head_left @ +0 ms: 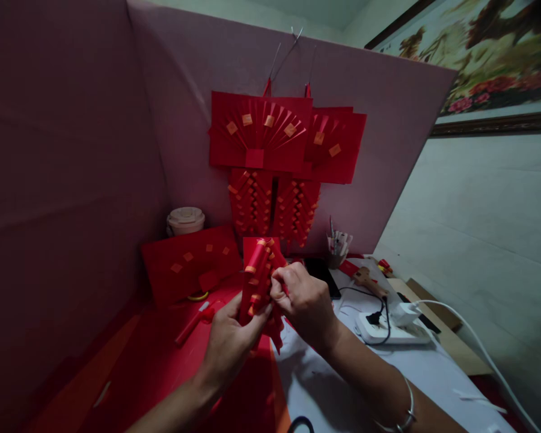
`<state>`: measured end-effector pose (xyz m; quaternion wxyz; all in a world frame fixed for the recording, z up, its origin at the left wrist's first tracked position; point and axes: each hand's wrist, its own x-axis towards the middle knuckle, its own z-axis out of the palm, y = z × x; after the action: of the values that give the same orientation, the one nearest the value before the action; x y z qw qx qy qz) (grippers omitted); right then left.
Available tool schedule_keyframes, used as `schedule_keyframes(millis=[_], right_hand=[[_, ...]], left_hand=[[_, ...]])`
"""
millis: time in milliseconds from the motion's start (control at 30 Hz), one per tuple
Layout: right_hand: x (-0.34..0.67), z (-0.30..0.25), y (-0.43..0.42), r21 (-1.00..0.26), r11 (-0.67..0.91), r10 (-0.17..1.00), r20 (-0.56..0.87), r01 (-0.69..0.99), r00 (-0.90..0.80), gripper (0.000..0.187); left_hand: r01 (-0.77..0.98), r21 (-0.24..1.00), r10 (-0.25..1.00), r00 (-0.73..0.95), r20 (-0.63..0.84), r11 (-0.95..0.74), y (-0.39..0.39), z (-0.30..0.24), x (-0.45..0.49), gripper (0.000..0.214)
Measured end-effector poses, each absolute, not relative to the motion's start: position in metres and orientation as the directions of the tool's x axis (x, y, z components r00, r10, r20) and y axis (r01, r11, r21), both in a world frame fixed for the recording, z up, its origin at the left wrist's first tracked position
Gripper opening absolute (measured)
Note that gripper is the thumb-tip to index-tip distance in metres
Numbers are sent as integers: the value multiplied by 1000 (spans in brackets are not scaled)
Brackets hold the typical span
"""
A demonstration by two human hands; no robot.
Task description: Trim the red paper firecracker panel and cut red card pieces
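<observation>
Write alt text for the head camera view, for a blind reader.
A person's left hand holds a red paper piece with orange bands while the right hand pinches its side. Behind, red paper decorations hang before a panel; a white power strip lies at right.

A red paper craft [256, 272] with little rolls and orange bands is upright, just below the frame's middle.
</observation>
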<state>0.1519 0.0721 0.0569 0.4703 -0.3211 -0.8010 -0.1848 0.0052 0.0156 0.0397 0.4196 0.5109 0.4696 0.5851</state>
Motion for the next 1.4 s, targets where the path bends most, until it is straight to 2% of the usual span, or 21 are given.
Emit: schedule_keyframes(millis=[367, 533, 767, 1400], right_hand=[[150, 57, 73, 9, 718, 332, 875, 696, -353, 14], [153, 60, 71, 2, 726, 326, 880, 688, -347, 13], [157, 65, 70, -12, 734, 332, 878, 679, -344, 12], [154, 60, 73, 69, 690, 339, 849, 721, -406, 16]], left_hand=[[-53, 980, 976, -119, 184, -192, 20, 37, 2, 25], [-87, 981, 978, -126, 163, -175, 18, 43, 4, 22], [-98, 985, 975, -183, 123, -142, 20, 44, 3, 35], [-41, 982, 977, -114, 178, -184, 13, 46, 10, 15]])
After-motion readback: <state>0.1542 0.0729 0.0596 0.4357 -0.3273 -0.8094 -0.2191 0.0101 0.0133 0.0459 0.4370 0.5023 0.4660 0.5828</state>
